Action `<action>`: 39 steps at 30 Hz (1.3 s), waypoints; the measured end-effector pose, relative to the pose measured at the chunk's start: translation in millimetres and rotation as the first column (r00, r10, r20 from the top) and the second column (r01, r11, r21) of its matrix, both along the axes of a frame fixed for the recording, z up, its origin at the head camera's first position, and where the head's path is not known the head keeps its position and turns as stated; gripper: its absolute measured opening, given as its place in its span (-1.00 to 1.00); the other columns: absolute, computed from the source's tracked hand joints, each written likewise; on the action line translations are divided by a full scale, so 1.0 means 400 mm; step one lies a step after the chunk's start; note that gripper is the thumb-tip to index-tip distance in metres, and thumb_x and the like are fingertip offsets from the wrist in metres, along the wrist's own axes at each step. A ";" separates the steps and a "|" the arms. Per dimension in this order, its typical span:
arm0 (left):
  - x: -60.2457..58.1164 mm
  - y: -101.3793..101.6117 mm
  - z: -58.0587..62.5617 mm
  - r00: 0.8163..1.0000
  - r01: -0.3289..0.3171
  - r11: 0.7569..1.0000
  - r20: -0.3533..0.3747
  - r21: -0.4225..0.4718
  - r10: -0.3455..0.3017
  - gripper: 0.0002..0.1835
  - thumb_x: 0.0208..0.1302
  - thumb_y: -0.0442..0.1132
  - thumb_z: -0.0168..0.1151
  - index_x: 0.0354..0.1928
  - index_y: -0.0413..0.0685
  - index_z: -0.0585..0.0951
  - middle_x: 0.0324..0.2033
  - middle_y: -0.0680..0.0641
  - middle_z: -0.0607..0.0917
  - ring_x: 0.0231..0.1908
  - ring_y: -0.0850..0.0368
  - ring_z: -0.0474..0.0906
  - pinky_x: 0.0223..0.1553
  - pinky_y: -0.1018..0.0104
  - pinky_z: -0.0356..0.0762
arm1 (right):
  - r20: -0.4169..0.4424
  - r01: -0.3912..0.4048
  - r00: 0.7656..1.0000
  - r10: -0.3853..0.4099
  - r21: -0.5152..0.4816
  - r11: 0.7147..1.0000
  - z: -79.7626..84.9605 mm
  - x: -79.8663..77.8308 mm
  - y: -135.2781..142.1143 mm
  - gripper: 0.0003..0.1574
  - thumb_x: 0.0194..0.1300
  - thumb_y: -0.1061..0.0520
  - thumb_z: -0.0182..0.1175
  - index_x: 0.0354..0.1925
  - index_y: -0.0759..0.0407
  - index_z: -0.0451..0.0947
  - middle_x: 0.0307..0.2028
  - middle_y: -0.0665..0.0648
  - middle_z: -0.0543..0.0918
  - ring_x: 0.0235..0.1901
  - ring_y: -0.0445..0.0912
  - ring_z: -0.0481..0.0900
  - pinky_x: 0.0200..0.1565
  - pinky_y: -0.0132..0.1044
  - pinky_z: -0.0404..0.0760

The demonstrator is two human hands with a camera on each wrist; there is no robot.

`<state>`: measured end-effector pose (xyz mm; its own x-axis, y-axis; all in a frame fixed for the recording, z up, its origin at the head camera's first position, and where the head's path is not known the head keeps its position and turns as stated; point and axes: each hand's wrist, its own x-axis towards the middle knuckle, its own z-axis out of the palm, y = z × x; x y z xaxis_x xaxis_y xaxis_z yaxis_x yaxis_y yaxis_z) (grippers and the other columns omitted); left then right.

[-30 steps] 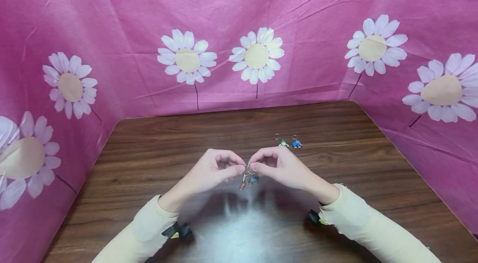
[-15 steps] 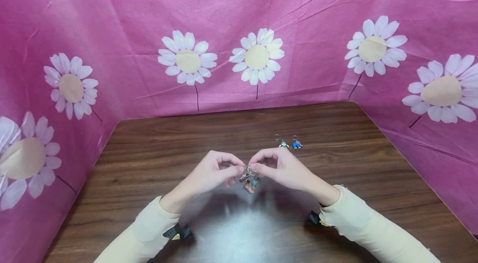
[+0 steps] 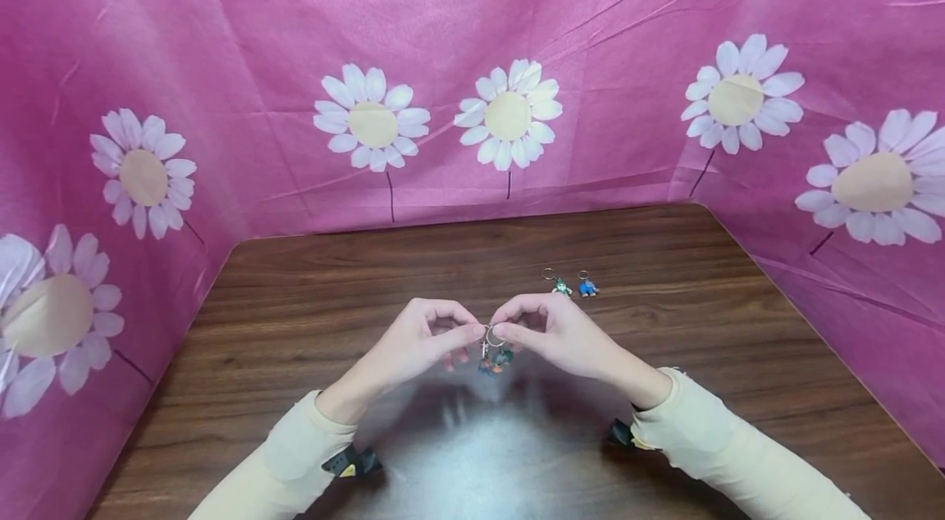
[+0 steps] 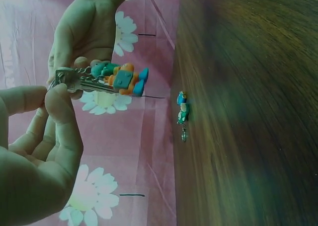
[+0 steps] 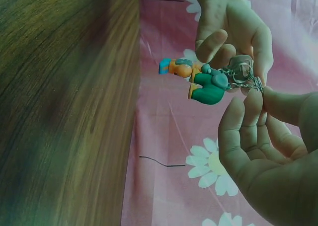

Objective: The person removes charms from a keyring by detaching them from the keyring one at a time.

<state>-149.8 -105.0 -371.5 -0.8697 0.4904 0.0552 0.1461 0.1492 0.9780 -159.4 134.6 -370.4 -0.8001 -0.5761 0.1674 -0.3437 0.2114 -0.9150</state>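
Observation:
Above the middle of the table, thumb and fingertips of my left hand [image 3: 415, 341] pinch the edge of a metal key ring. Facing it, my right hand [image 3: 563, 337] pinches a metal key ring [image 3: 496, 337] too, and the fingertips of both hands nearly meet. A silver key [image 4: 92, 83] hangs beneath the fingers. Beside the key dangles an orange figure charm [image 5: 178, 67] with blue feet. A green charm [image 5: 208, 89] with yellow-orange parts hangs by a short chain nearer my right hand. The pinched ring edges are partly hidden by the fingertips.
Two more keychains lie behind my right hand on the wooden table [image 3: 310, 282]: a green-and-white figure [image 3: 561, 287] and a blue one [image 3: 587, 287], each with a ring. A pink cloth [image 3: 443, 3] with printed daisies surrounds the table's back and sides.
The hands stay nearly in place at the rings. The charms and key under the fingers have swung and turned, the orange charm moving slightly right of where it hung.

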 end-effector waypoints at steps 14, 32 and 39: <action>0.001 0.007 0.004 0.999 -0.036 0.998 -0.010 0.048 0.036 -0.83 0.40 -0.25 0.30 -0.21 -0.26 0.71 -0.47 -0.13 0.73 -0.53 0.03 0.62 -0.57 0.30 0.64 | -0.013 0.044 0.999 -0.045 -0.021 0.999 0.006 0.006 -0.006 -0.87 0.29 0.17 0.42 -0.18 0.16 0.73 -0.37 0.04 0.76 -0.38 0.03 0.71 -0.30 -0.13 0.75; -0.003 0.002 -0.003 1.000 0.006 0.997 0.018 0.075 -0.008 -0.79 0.44 -0.25 0.26 -0.10 -0.30 0.69 -0.38 -0.28 0.76 -0.44 -0.02 0.72 -0.49 0.21 0.71 | -0.045 0.041 0.998 -0.041 -0.006 0.999 0.003 -0.006 0.002 -0.91 0.35 0.17 0.38 -0.18 0.14 0.73 -0.35 0.02 0.75 -0.38 0.02 0.69 -0.34 -0.30 0.70; -0.006 -0.003 -0.003 0.996 0.052 0.998 0.068 0.035 -0.054 -0.76 0.40 -0.22 0.32 -0.04 -0.25 0.73 -0.25 -0.16 0.80 -0.25 -0.32 0.73 -0.28 -0.19 0.72 | 0.007 0.013 1.000 -0.013 -0.003 1.000 0.002 -0.013 -0.002 -0.91 0.39 0.17 0.33 -0.19 0.18 0.70 -0.33 0.07 0.74 -0.34 0.08 0.69 -0.24 -0.23 0.73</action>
<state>-152.3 -106.2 -372.8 -0.8449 0.5347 0.0134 0.0855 0.1102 0.9902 -164.4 133.7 -369.7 -0.8087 -0.5651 0.1634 -0.3345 0.2133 -0.9179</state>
